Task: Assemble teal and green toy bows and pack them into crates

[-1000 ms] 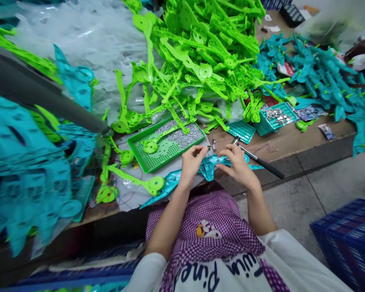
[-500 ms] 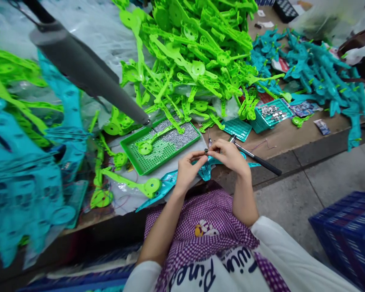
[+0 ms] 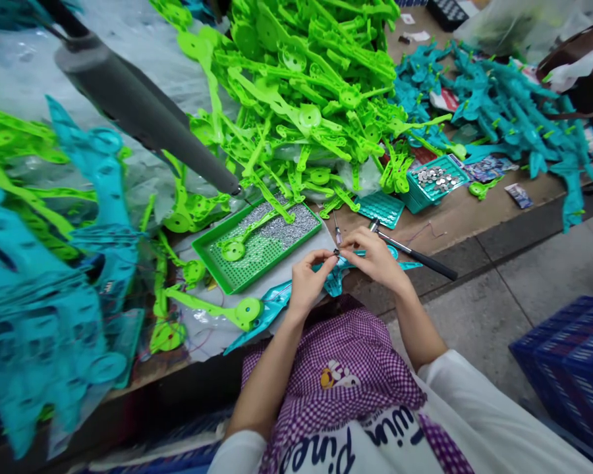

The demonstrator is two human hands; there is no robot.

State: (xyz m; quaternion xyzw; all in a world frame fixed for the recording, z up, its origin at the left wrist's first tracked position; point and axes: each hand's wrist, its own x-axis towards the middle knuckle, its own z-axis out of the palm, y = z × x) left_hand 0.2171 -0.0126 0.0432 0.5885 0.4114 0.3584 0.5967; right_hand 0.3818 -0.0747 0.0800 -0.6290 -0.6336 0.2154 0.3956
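Note:
Between my fingertips is a small dark part, too small to name. My left hand pinches it from the left and my right hand from the right. Beneath both hands a long blue plastic piece lies along the table's front edge. A green piece with a round end rests against its left part. Behind my hands a small screwdriver lies on the table, with a black-handled hammer to the right. The green tray holds many small metal pieces and one green part.
A heap of green parts fills the back. Blue parts are piled at the left and back right. A grey electric driver hangs over the left side. Metal discs fill a teal tray. Blue crates stand at the lower right.
The view has shifted slightly. My hands stay together at the small dark part, with the right forearm angled farther outward. The trays and piles keep their arrangement.

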